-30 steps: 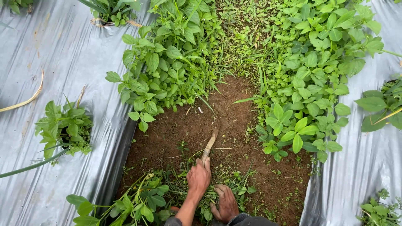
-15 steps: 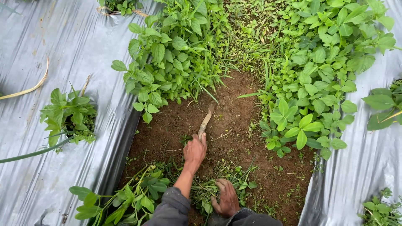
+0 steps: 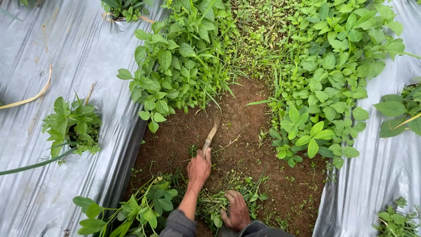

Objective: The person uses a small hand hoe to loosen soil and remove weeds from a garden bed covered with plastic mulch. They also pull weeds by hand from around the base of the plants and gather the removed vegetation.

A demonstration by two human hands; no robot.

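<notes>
Both hands are reaching forward: the left hand (image 3: pixel 199 166) is gripping a hand hoe (image 3: pixel 211 135), its blade seemingly beyond the fingertips in soil (image 3: pixel 245 114); the right hand (image 3: pixel 237 210) is lying, fingers curled, on cut weeds (image 3: pixel 217 199).

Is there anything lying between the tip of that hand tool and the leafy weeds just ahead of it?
Nothing visible: only bare brown soil lies between the tool in the left hand and the weeds beyond.

Tool (image 3: pixel 211 135) tip buried in soil (image 3: pixel 245 131)
</notes>
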